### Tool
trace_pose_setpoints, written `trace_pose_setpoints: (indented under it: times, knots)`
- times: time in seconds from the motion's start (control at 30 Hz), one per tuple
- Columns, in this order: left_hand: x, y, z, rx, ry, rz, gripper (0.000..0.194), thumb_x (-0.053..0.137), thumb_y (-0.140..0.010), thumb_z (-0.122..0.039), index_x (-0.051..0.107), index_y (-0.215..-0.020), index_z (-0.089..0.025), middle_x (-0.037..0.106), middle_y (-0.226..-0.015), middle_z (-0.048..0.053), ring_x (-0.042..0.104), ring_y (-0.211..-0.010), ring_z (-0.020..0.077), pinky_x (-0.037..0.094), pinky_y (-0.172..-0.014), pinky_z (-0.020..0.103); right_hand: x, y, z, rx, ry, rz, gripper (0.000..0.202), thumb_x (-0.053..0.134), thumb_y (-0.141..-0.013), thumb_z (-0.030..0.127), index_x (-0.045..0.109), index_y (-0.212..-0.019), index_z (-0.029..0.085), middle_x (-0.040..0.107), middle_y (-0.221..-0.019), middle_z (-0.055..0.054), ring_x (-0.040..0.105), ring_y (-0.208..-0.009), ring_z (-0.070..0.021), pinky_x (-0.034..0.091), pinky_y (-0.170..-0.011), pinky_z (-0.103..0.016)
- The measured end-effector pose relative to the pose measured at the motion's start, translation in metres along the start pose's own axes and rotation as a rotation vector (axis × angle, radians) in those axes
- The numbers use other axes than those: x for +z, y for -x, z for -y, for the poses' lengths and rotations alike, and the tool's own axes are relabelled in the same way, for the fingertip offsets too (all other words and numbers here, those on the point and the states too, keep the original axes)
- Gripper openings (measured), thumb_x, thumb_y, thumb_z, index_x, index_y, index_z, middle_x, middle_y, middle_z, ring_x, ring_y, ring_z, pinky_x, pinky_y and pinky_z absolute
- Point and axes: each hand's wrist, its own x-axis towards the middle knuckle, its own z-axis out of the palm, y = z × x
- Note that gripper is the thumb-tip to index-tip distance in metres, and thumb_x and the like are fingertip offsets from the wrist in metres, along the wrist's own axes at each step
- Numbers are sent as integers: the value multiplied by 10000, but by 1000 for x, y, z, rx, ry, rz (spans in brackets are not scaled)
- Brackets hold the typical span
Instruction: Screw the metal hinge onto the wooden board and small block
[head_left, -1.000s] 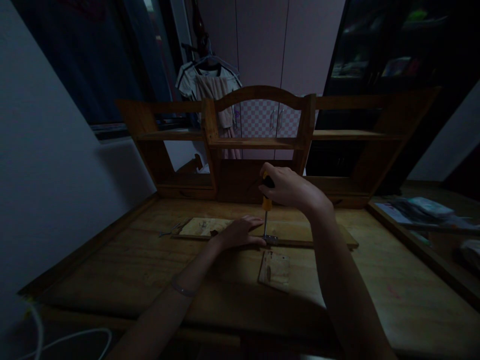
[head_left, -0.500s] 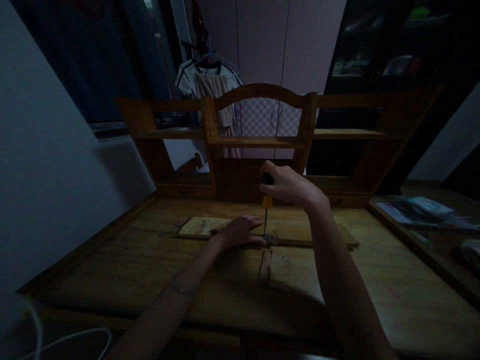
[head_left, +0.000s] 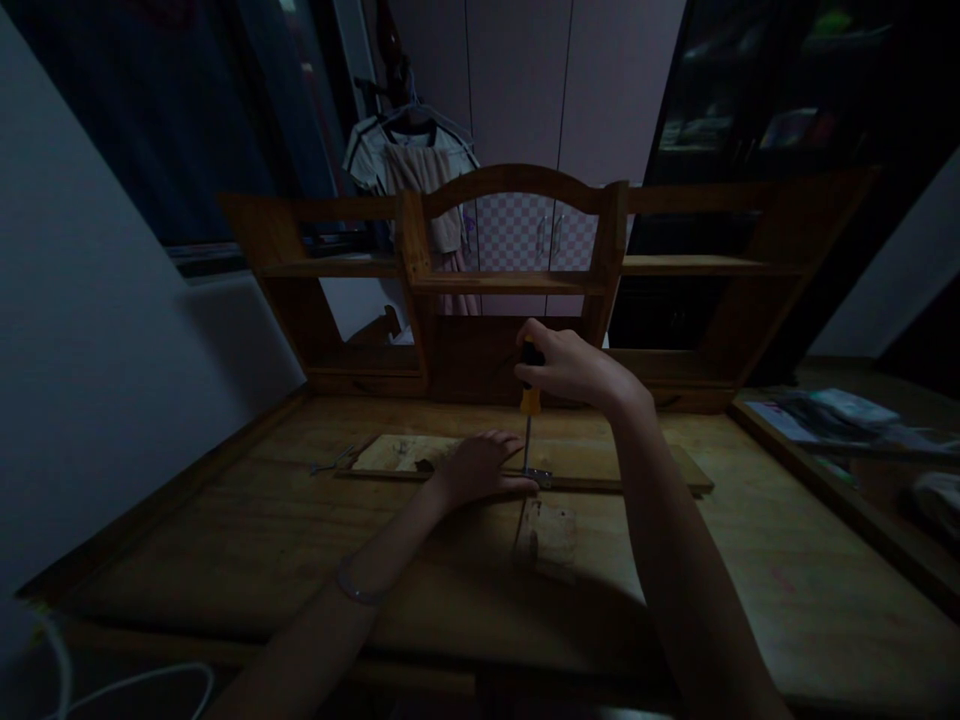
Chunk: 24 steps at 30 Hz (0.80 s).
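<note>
Holding the screwdriver (head_left: 530, 402) near upright, our right hand (head_left: 576, 366) had its grip closed round the handle; the tip met the small metal plate (head_left: 544, 479) on the board (head_left: 589, 465), which lay on the bench (head_left: 292, 540); our left hand (head_left: 474, 469) was open across the wood. We judged that slanted pressure could slip the tip into our nearby thumb.

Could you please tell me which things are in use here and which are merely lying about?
In use: yellow-and-black screwdriver; small metal plate; long pale wooden board.

Apparently idle: squarish wooden piece; thin forked metal object; curved white cable.
</note>
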Motion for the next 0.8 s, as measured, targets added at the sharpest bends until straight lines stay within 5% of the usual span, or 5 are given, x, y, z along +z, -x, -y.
trace_pose_setpoints:
  times: [0.8]
  knots:
    - [6,-2,-19,-110,-20,-108,725,468,-787,-776,575,-1141,-152,585,-1130,73,550,-1043,223,423,-933,343,1,-1,0,-14,-9,-7,356,493,-819,399,503,-1103,184,602,-890,-91,529,-721,-174,360,-634,-274]
